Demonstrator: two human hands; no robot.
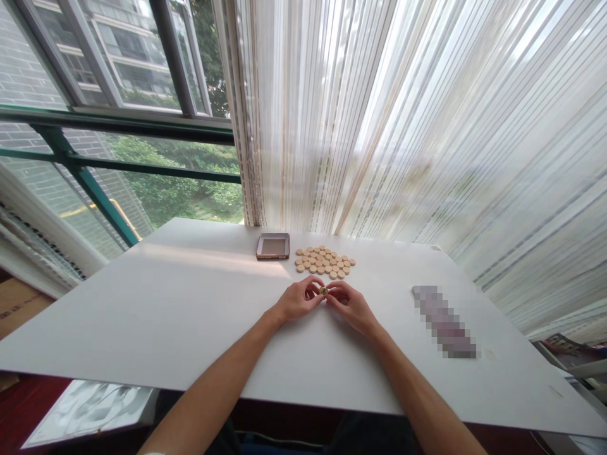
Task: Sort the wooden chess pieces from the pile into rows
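Note:
Between the fingertips of both hands is a small round wooden game piece (323,291), its marked face turned toward me. My left hand (301,299) pinches it from the left with thumb and fingers. From the right, my right hand (349,304) pinches the same piece. The marking on it is too small to read. Just beyond the hands, several plain wooden discs (320,260) lie flat on the white table (199,316), grouped close together.
A shallow open box (273,246) with a dark rim stands left of the discs. At the right of the table lies a blurred-out long object (444,322). Sheer striped curtains (379,126) hang behind the table's far edge, with a window (118,114) at the left.

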